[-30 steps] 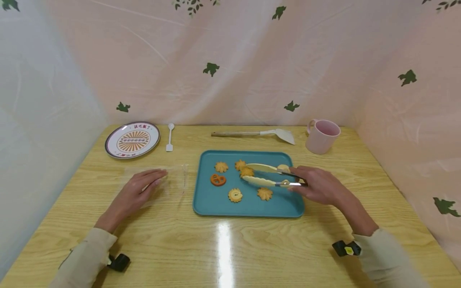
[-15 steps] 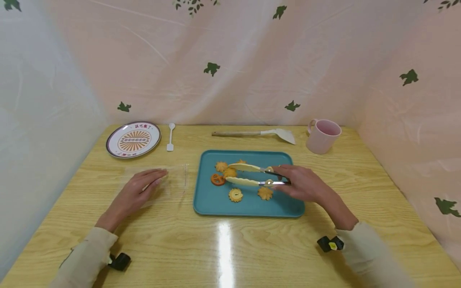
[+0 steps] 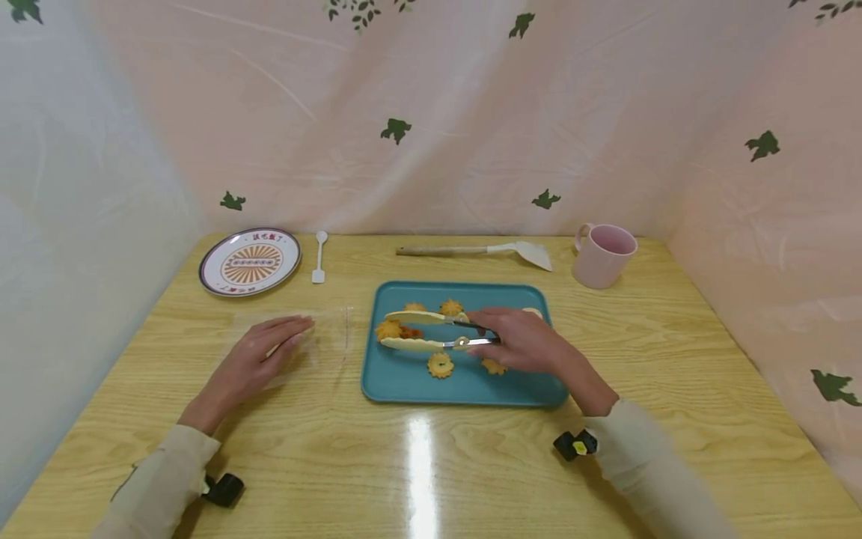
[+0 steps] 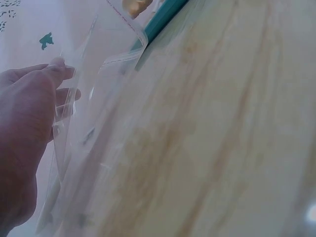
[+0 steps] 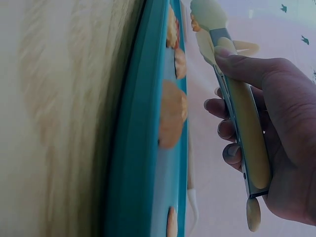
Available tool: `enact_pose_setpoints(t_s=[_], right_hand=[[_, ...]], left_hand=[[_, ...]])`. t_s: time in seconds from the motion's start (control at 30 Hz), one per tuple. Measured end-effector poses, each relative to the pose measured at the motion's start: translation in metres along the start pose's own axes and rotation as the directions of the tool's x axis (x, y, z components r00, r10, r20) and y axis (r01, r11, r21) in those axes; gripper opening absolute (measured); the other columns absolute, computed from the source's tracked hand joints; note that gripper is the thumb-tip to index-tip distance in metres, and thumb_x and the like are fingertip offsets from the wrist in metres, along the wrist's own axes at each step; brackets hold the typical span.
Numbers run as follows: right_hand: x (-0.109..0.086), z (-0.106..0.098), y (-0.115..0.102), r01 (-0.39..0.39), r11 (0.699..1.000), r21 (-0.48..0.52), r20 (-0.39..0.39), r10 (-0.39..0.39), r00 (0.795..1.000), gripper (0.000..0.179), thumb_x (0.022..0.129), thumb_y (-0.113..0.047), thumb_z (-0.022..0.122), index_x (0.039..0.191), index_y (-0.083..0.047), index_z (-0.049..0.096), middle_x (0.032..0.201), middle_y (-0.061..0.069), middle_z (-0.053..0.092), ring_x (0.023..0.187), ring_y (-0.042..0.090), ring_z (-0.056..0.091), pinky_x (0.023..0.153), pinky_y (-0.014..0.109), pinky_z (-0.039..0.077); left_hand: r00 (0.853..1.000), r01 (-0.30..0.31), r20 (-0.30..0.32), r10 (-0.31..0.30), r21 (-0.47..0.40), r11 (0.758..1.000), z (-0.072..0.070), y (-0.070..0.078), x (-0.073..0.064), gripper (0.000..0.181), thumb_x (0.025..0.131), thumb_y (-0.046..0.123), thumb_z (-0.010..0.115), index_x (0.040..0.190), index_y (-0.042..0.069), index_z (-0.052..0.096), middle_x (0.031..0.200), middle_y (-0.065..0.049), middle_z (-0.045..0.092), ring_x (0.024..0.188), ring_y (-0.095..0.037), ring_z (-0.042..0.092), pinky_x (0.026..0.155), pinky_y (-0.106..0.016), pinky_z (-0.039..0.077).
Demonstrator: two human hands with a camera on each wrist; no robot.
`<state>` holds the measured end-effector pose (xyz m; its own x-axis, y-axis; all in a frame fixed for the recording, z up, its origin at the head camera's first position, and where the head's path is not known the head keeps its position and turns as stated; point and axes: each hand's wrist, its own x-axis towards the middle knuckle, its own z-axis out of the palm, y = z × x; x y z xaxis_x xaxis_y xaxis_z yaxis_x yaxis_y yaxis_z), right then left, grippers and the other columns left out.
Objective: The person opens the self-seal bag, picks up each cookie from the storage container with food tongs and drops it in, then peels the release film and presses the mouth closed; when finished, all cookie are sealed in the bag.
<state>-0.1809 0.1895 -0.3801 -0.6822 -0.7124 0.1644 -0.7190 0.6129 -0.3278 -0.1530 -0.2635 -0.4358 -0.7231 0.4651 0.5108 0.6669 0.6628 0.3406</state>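
Note:
My right hand (image 3: 521,340) grips yellow-tipped metal tongs (image 3: 412,345) above the left half of a teal tray (image 3: 404,389). Between the tong tips is a golden flower-shaped cookie (image 3: 387,330). Under the tongs a pretzel (image 3: 411,333) shows only in part. Other cookies lie on the tray, among them a ring-edged one (image 3: 441,365) and a flower-shaped one (image 3: 450,308). Left of the tray, my left hand (image 3: 259,352) holds a clear plastic bag (image 3: 331,337) at its edge. The left wrist view shows the bag's mouth (image 4: 116,37) spread toward the tray.
A patterned plate (image 3: 251,262) and a small white spoon-like stick (image 3: 319,258) lie at the back left. Behind the tray is a wooden-handled spatula (image 3: 471,250), and a pink mug (image 3: 602,256) stands at the back right. Cloth hangs around the wooden table (image 3: 303,464).
My right hand has carried the tongs and the cookie leftward across the tray, over the pretzel toward the tray's left edge. My left hand and the bag have stayed in place.

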Motion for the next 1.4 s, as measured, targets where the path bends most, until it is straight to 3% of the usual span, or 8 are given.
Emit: enact_pose_setpoints(t_s=[0.33,0.47,0.6,0.73,0.93,1.07,1.4], right_hand=[[0.024,0.012,-0.010,0.007,1.000,0.009,0.055,-0.007,0.998,0.053,0.101,-0.034,0.070,0.143,-0.003,0.061,0.116,0.008,0.068,0.085,0.020,0.063,0.070,0.039,0.053],[0.035,0.014,-0.017,-0.028,1.000,0.002,0.106,0.028,0.994,0.058,0.102,-0.038,0.067,0.149,-0.006,0.055,0.135,0.014,0.064,0.111,0.029,0.066,0.083,0.046,0.056],[0.045,0.015,-0.023,-0.050,0.999,0.000,0.143,0.049,0.988,0.062,0.103,-0.041,0.066,0.152,-0.007,0.052,0.150,0.019,0.054,0.137,0.036,0.052,0.102,0.054,0.050],[0.053,0.018,-0.027,-0.044,0.999,0.003,0.158,0.042,0.986,0.061,0.103,-0.040,0.066,0.152,-0.006,0.052,0.148,0.016,0.056,0.133,0.034,0.055,0.101,0.052,0.051],[0.065,0.023,-0.032,-0.023,1.000,0.019,0.173,0.020,0.985,0.060,0.104,-0.042,0.064,0.152,-0.007,0.052,0.147,0.013,0.057,0.126,0.032,0.060,0.098,0.050,0.052],[0.071,0.026,-0.034,-0.011,0.999,0.037,0.185,0.004,0.983,0.060,0.104,-0.040,0.064,0.153,-0.007,0.051,0.146,0.013,0.057,0.118,0.029,0.064,0.096,0.050,0.053],[0.089,0.036,-0.043,0.048,0.998,0.027,0.192,-0.052,0.980,0.053,0.104,-0.038,0.066,0.146,-0.008,0.057,0.112,0.005,0.063,0.086,0.018,0.059,0.071,0.037,0.048]], left_hand=[[1.000,0.002,0.010,-0.002,-0.004,1.000,0.001,0.000,0.000,0.036,0.098,-0.004,0.066,0.133,0.001,0.068,0.133,-0.016,0.067,0.123,-0.037,0.060,0.109,-0.039,0.043],[1.000,-0.014,0.000,0.014,-0.011,1.000,0.001,-0.001,0.000,0.036,0.097,-0.005,0.066,0.133,0.001,0.068,0.133,-0.016,0.068,0.122,-0.037,0.060,0.112,-0.032,0.039],[1.000,-0.021,-0.012,0.021,-0.018,1.000,0.002,-0.001,-0.001,0.038,0.096,-0.006,0.067,0.133,0.001,0.068,0.133,-0.015,0.068,0.122,-0.037,0.060,0.113,-0.025,0.035],[1.000,-0.018,-0.014,0.018,-0.015,1.000,0.002,0.000,-0.001,0.039,0.096,-0.006,0.067,0.134,0.002,0.067,0.133,-0.015,0.068,0.122,-0.037,0.060,0.113,-0.029,0.037],[1.000,0.011,0.000,-0.011,-0.013,1.000,0.001,0.002,0.001,0.038,0.098,-0.005,0.065,0.136,0.003,0.067,0.135,-0.014,0.067,0.124,-0.037,0.059,0.106,-0.050,0.043],[1.000,0.022,0.009,-0.022,-0.017,1.000,0.001,0.003,0.002,0.038,0.099,-0.004,0.065,0.136,0.003,0.066,0.135,-0.015,0.067,0.125,-0.037,0.059,0.103,-0.055,0.043],[0.999,0.042,0.012,-0.042,-0.025,0.999,0.001,0.003,0.002,0.038,0.100,-0.002,0.064,0.138,0.005,0.066,0.136,-0.013,0.066,0.125,-0.036,0.059,0.104,-0.056,0.043]])
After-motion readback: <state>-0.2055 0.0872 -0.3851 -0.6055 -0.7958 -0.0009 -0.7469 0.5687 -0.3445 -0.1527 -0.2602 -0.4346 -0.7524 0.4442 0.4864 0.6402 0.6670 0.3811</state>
